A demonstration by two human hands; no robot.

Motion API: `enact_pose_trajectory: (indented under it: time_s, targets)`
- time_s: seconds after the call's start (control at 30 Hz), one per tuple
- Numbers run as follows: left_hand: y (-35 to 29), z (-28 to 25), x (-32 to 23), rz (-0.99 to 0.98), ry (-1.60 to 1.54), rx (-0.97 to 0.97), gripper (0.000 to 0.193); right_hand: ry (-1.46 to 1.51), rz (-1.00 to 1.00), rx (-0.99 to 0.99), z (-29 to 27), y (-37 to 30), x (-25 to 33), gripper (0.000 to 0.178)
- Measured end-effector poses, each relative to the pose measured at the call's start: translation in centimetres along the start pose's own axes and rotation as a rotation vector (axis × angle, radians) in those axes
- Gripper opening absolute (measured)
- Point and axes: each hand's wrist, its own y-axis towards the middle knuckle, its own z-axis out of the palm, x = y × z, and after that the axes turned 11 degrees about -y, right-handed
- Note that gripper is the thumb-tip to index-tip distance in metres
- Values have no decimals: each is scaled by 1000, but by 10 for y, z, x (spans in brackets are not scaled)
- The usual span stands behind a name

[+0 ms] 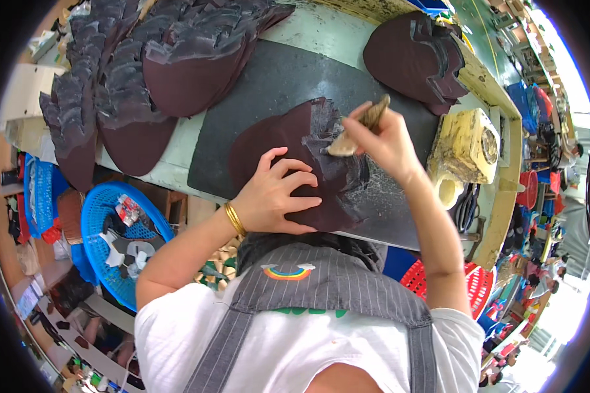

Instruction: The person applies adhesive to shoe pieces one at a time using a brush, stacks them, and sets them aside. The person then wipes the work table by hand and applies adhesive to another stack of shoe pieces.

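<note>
A fanned stack of dark maroon cut pieces (259, 141) with rounded ends lies on a black mat (275, 73). My left hand (278, 194) rests on the stack's near side, fingers spread and pressing flat. A gold bangle circles that wrist. In my right hand (388, 141) is a brush (342, 145), gripped by its handle, which sticks out above my fingers. The pale bristles touch the notched edges of the pieces, where a greyish wet-looking smear (321, 124) shows. What the smear is, I cannot tell.
More grey-smeared stacks (196, 72) cover the table's left side, and another stack (406, 59) lies at the far right. A yellowed, crusted container (465, 144) stands right of the mat, with scissors (467, 208) nearby. Below the table are a blue basket (101, 229) and a red basket (478, 285).
</note>
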Motion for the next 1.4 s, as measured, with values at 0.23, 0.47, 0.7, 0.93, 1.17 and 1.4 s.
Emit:
enact_pose_trajectory:
  time_s: [0.23,0.47,0.7,0.93,1.17,1.4]
  targets:
    - [1,3,4,39,-23,16,41,-53,-37,19,16,-57,-15,16]
    - [0,3,7,16,-9,-5,42,-259,-167,130,10,-85,-19,14]
    - [3,2,3,27,13,1,42,116,-135,-233,-30,-66,7,5]
    - [4,1,0,-20,15,35,47,-245,-618,-59,22,23,-10,11]
    - [4,-9,-2,-29,7,52,46,-389,-616,-139,20,62,7,11]
    - [12,-25,0,-173,-87,-72,34,-334,-571,27,-23,-108,32,18]
